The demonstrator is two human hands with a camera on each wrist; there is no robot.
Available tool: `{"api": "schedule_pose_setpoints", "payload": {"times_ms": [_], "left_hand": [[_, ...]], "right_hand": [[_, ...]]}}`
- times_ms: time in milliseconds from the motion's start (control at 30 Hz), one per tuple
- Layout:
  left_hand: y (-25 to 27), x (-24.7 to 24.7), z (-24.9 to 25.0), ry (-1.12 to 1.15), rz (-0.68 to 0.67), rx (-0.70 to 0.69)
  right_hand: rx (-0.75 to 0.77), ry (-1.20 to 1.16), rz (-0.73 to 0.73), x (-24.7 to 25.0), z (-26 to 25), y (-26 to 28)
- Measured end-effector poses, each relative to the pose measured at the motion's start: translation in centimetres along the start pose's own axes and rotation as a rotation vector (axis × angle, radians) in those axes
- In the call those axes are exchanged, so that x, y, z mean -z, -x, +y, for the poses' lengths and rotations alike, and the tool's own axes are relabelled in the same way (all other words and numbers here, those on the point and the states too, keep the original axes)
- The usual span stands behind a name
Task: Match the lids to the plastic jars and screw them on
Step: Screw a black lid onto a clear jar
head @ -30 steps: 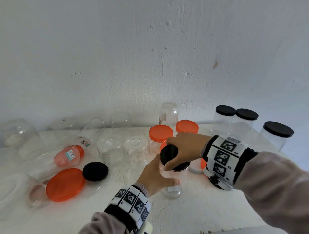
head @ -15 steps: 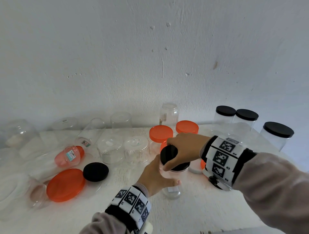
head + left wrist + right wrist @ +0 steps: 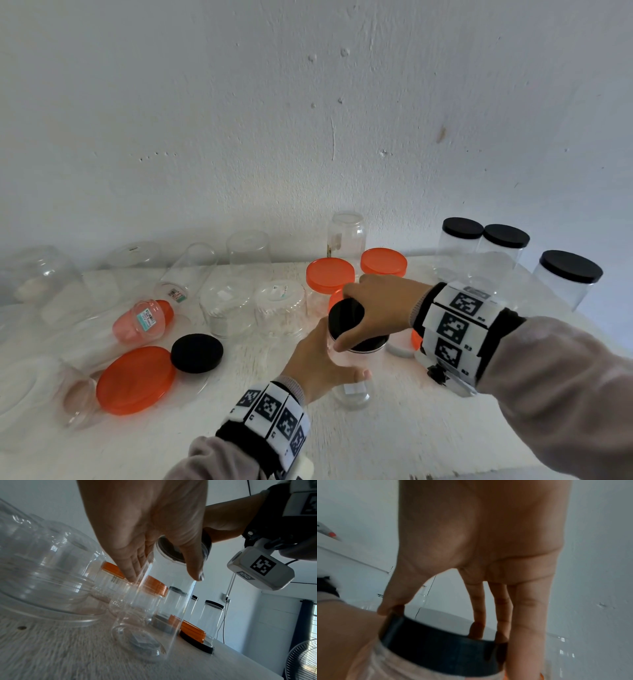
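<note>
A tall clear plastic jar (image 3: 352, 387) stands upright near the table's front middle. My left hand (image 3: 320, 363) wraps round its body, thumb on the near side (image 3: 195, 573). A black lid (image 3: 346, 317) sits on the jar's mouth, and my right hand (image 3: 373, 308) grips its rim from above with thumb and fingers (image 3: 476, 628). The wrist views show the same jar (image 3: 154, 615) and black lid (image 3: 440, 646). A loose black lid (image 3: 197, 353) and a large orange lid (image 3: 135, 378) lie to the left.
Several clear open jars (image 3: 226, 305) stand or lie at the left and back. Two orange-lidded jars (image 3: 330, 277) stand behind my hands. Three black-lidded jars (image 3: 568, 277) stand at the back right. The white wall (image 3: 308, 120) rises behind the table (image 3: 394, 438).
My right hand has turned slightly on the black lid, thumb shifting along the rim. The jar and left hand stay in place.
</note>
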State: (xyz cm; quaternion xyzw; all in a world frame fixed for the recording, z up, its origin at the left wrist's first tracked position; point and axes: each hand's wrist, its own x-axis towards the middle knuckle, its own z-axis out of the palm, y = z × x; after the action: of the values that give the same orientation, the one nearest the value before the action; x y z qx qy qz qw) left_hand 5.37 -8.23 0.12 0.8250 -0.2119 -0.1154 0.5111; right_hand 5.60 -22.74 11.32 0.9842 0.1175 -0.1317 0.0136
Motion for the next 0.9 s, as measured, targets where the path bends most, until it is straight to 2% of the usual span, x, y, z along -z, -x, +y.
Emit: {"api": "schedule_pose_setpoints", "payload": {"times_ms": [200, 333, 533, 700, 800, 900], "left_hand": [[-0.17, -0.12, -0.18, -0.008, 0.009, 0.015], [-0.16, -0.14, -0.30, 0.004, 0.015, 0.010], [-0.10, -0.13, -0.29, 0.025, 0.008, -0.007], [-0.14, -0.23, -0.17, 0.018, 0.015, 0.000], [-0.16, -0.21, -0.20, 0.009, 0.013, -0.004], [-0.25, -0.19, -0.39, 0.013, 0.011, 0.000]], "right_hand": [[0.096, -0.057, -0.128, 0.80, 0.39, 0.19], [0.109, -0.040, -0.106, 0.90, 0.37, -0.05], [0.012, -0.009, -0.022, 0.03, -0.20, -0.24], [0.137, -0.077, -0.149, 0.92, 0.11, 0.03], [0.166, -0.069, -0.120, 0.97, 0.12, -0.09], [0.110, -0.044, -0.066, 0.66, -0.11, -0.21]]}}
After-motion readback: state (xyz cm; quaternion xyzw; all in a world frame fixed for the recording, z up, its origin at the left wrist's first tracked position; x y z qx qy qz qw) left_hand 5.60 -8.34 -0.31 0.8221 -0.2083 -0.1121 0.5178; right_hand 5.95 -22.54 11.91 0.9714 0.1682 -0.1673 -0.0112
